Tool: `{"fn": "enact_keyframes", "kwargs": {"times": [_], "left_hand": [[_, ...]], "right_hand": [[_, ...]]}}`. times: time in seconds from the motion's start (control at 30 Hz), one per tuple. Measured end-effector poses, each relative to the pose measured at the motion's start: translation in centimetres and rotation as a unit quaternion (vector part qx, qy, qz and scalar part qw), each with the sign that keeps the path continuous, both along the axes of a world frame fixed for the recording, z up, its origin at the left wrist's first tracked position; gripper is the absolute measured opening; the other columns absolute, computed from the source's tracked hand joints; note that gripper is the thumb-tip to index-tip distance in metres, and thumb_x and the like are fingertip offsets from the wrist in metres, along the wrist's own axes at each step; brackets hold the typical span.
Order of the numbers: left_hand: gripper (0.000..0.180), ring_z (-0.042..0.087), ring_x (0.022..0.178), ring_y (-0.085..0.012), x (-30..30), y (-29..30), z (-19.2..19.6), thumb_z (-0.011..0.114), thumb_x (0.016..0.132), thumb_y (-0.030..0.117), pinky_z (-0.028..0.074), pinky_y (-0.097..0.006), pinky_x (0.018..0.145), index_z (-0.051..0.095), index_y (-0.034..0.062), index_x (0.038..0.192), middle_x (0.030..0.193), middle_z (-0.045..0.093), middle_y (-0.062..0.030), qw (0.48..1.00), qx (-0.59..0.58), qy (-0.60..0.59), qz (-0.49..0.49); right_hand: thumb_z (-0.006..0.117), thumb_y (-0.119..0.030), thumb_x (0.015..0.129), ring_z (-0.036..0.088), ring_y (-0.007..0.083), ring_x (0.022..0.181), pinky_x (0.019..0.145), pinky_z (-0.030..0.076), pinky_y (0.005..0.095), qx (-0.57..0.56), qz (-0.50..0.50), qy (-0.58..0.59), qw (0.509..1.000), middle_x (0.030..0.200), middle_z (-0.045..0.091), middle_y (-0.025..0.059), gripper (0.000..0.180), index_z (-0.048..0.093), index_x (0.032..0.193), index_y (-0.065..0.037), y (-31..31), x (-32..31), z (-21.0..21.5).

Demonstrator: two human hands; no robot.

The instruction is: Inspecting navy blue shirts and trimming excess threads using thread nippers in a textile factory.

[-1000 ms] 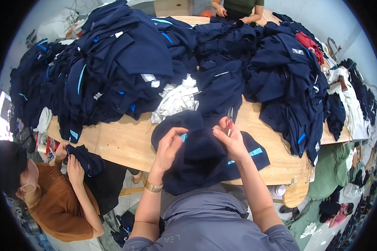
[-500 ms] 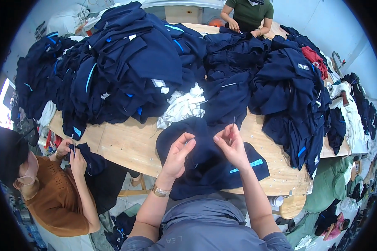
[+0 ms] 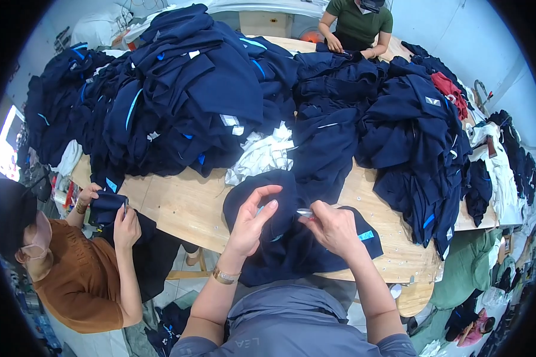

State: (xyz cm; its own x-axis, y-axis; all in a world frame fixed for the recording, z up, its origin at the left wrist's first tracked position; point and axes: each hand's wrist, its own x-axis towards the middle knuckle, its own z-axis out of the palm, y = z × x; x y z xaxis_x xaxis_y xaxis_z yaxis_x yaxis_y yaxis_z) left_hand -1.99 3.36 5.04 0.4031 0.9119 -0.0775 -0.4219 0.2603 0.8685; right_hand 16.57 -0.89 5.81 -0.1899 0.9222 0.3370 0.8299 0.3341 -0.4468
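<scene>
A navy garment (image 3: 289,253) with a light-blue strip lies at the table's front edge before me. My left hand (image 3: 251,220) is at a raised fold of it, with thumb and forefinger on either side of the cloth; its lower fingers are hidden. Closed in my right hand (image 3: 335,226) is a small silver pair of thread snips (image 3: 304,212), mostly covered by the fingers. Their tip points left, close to the fold's edge; whether it touches the cloth I cannot tell.
Big heaps of navy garments (image 3: 190,101) cover the wooden table (image 3: 173,199), with white cloth pieces (image 3: 262,153) beside them. At left a person in brown (image 3: 80,271) handles navy cloth. Across the table works a person in green (image 3: 357,27). Green cloth (image 3: 467,265) hangs at right.
My right hand has come down and turned, with the snips now pointing left toward my left hand. Cloth at my left hand has risen into a fold.
</scene>
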Motion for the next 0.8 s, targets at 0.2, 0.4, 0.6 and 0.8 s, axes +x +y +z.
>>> {"fn": "enact_keyframes", "kwargs": {"times": [0.2, 0.4, 0.6, 0.8], "left_hand": [[0.028, 0.046, 0.087, -0.0015, -0.11, -0.11, 0.26, 0.053, 0.088, 0.008, 0.038, -0.017, 0.079, 0.050, 0.0013, 0.115, 0.106, 0.053, -0.0002, 1.000, 0.006, 0.009, -0.001], [0.029, 0.046, 0.091, -0.0028, -0.27, -0.11, 0.09, 0.053, 0.088, 0.009, 0.037, -0.018, 0.082, 0.050, 0.0014, 0.116, 0.109, 0.052, -0.0007, 1.000, 0.009, 0.014, -0.009], [0.029, 0.045, 0.093, -0.0036, -0.22, -0.14, 0.16, 0.053, 0.088, 0.010, 0.036, -0.019, 0.084, 0.050, 0.0014, 0.116, 0.110, 0.052, -0.0012, 1.000, 0.016, 0.016, -0.008], [0.029, 0.044, 0.091, -0.0029, -0.05, -0.25, 0.39, 0.053, 0.088, 0.010, 0.036, -0.018, 0.083, 0.050, 0.0015, 0.116, 0.109, 0.051, -0.0006, 0.999, 0.021, 0.021, -0.015]], "right_hand": [[0.064, -0.023, 0.077, 0.056, 0.0248, 0.054, 0.047, 0.042, 0.0331, -0.013, 0.004, -0.075, 0.997, 0.066, 0.053, 0.0065, 0.022, 0.048, 0.079, -0.008, -0.06, -0.27, 0.59], [0.064, -0.023, 0.077, 0.056, 0.0248, 0.054, 0.047, 0.042, 0.0326, -0.017, -0.001, -0.084, 0.996, 0.066, 0.053, 0.0065, 0.022, 0.048, 0.080, -0.009, 0.01, -0.17, 0.94], [0.063, -0.025, 0.078, 0.055, 0.0245, 0.054, 0.046, 0.042, 0.0329, -0.011, 0.004, -0.084, 0.996, 0.066, 0.053, 0.0063, 0.023, 0.047, 0.080, -0.009, 0.10, 0.05, 0.86], [0.064, -0.025, 0.077, 0.056, 0.0246, 0.054, 0.046, 0.042, 0.0334, 0.003, 0.022, -0.095, 0.995, 0.066, 0.052, 0.0065, 0.024, 0.047, 0.081, -0.009, 0.07, 0.23, 0.98]]}}
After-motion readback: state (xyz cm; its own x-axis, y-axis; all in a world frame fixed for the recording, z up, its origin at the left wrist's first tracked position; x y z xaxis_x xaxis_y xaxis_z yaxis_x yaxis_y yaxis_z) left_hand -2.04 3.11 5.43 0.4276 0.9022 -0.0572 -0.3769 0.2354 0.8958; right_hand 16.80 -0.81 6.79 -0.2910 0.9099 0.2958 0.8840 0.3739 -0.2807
